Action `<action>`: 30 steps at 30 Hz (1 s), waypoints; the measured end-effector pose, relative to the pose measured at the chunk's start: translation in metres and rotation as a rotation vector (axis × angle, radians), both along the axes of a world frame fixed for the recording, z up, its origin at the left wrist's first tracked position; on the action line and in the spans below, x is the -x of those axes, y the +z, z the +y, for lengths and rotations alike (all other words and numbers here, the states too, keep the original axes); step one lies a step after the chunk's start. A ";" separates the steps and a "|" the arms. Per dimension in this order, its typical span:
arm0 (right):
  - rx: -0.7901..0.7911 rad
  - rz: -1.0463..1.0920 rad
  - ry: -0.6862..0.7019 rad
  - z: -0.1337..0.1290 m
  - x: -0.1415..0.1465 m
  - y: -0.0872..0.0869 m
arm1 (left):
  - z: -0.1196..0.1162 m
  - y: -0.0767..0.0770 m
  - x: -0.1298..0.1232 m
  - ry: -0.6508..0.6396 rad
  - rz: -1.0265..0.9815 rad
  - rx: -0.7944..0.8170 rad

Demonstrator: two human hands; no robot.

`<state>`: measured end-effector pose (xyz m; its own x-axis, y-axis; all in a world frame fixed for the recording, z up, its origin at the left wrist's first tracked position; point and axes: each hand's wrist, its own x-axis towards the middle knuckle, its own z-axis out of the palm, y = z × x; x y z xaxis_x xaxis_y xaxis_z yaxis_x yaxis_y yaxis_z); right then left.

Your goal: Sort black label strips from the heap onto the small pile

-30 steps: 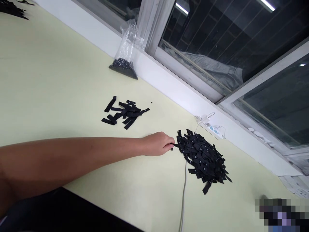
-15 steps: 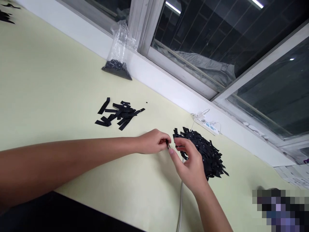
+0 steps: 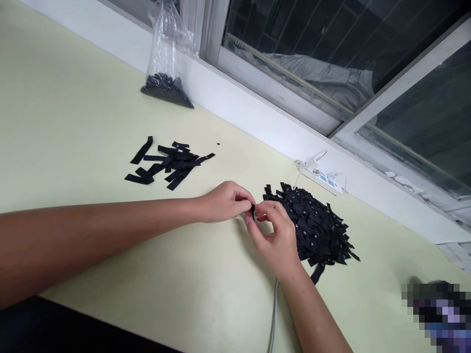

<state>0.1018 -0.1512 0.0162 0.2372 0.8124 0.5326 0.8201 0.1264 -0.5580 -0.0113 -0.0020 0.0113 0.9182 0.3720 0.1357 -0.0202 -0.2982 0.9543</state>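
Note:
Between my hands is a small black strip (image 3: 252, 212), which looks like a fabric label. My left hand (image 3: 228, 202) is closed and pinches its upper end between thumb and fingers. My right hand (image 3: 277, 238) meets it from the right, its thumb and curled fingertips closed around the strip's near part. Most of the strip is hidden by the fingers. Just beyond my right hand spreads a large pile of black strips (image 3: 320, 225), some with small white marks. A smaller group of black strips (image 3: 178, 162) lies loosely on the table to the left.
A clear plastic bag (image 3: 167, 73) with small black pieces stands against the white ledge below the window. A power strip (image 3: 324, 179) with cables lies behind the large pile. One grey cable (image 3: 274, 314) runs under my right arm. A pixelated area (image 3: 441, 314) sits at lower right.
My right hand has moved left to the strip, and its thumb and fingers have closed in on it. My left hand keeps its pinch. The view has shifted slightly.

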 end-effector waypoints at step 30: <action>0.044 0.148 -0.031 0.012 -0.009 -0.014 | 0.005 -0.009 -0.010 -0.063 0.016 0.078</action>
